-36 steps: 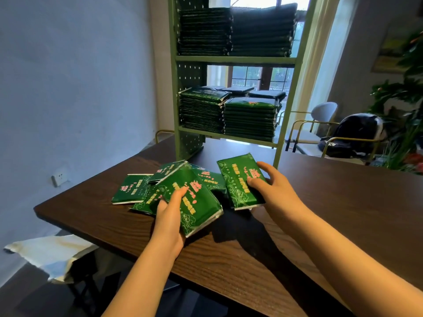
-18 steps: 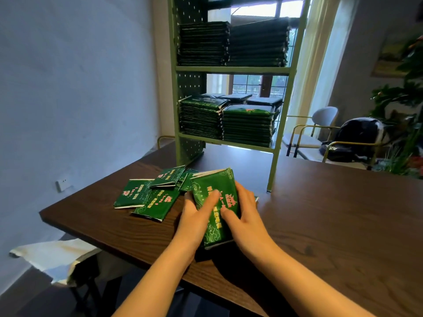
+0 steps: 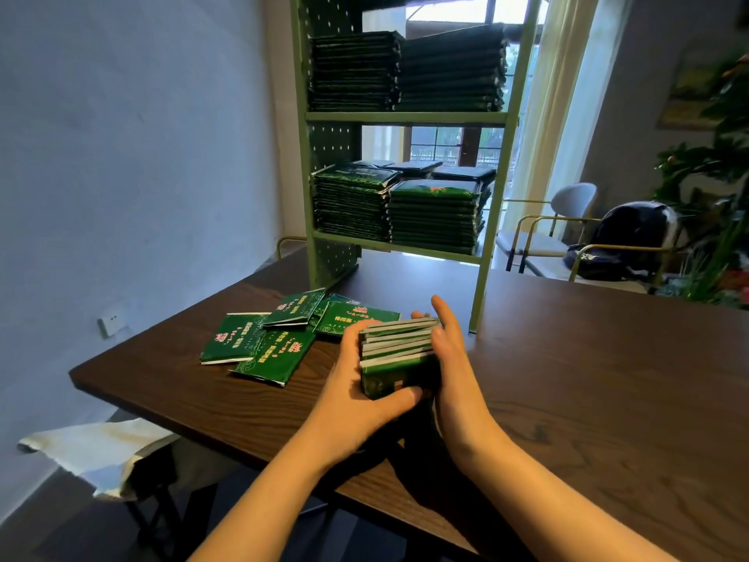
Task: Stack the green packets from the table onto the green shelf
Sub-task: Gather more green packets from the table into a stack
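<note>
Tipped on edge since half a second ago, the bundle of glossy green foil packets (image 3: 395, 350) sits over the dark wooden bench (image 3: 587, 379), before the green metal shelf (image 3: 405, 116). Squeezed only sideways, slick packets could fan out on lifting. The left hand (image 3: 356, 395) curls its grip round it; the right hand (image 3: 454, 358) presses flat-fingered.

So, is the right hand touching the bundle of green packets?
Touching. The head view shows the right hand pressed flat, fingers straight, against the right side of the bundle of green packets; the left hand grips the other side.
</note>
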`<action>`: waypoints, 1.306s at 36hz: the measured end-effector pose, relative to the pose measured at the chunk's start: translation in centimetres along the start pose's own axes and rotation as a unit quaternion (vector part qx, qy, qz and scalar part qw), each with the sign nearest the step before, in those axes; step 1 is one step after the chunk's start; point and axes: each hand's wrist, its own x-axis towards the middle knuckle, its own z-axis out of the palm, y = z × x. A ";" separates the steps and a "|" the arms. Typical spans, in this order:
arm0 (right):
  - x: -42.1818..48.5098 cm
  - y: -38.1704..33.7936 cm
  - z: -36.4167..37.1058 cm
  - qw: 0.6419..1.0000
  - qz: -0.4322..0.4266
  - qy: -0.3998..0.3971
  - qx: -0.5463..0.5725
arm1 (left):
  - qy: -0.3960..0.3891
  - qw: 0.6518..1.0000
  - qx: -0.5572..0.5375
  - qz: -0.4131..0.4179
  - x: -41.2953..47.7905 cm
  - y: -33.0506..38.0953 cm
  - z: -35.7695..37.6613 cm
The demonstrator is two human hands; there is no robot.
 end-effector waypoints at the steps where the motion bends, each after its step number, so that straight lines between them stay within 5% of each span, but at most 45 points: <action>1: -0.1 0.1 0.0 1.000 0.002 0.000 0.003 | 0.006 1.000 -0.007 0.000 0.0 0.1 0.1; 9: 0.2 -0.5 0.4 0.998 0.055 -0.014 0.006 | 0.083 0.994 -0.071 -0.019 0.5 -0.6 1.4; 15: 0.8 -2.1 0.0 0.992 0.071 -0.061 -0.079 | 0.123 0.992 -0.010 -0.036 1.8 1.5 0.8; 21: 1.9 -5.6 -0.7 0.969 0.052 -0.114 -0.212 | 0.113 0.975 -0.081 -0.171 3.8 7.5 -0.8; 26: 3.0 -8.7 0.4 0.962 0.044 -0.122 -0.240 | 0.111 0.958 -0.172 -0.203 6.1 11.8 -1.5; 38: 6.5 -16.1 4.5 0.970 -0.048 -0.126 -0.203 | 0.097 0.950 -0.270 -0.125 10.3 21.4 -0.7; 47: 9.3 -22.1 6.2 0.976 -0.101 -0.066 -0.183 | -0.023 0.974 -0.210 -0.081 12.8 26.1 -1.5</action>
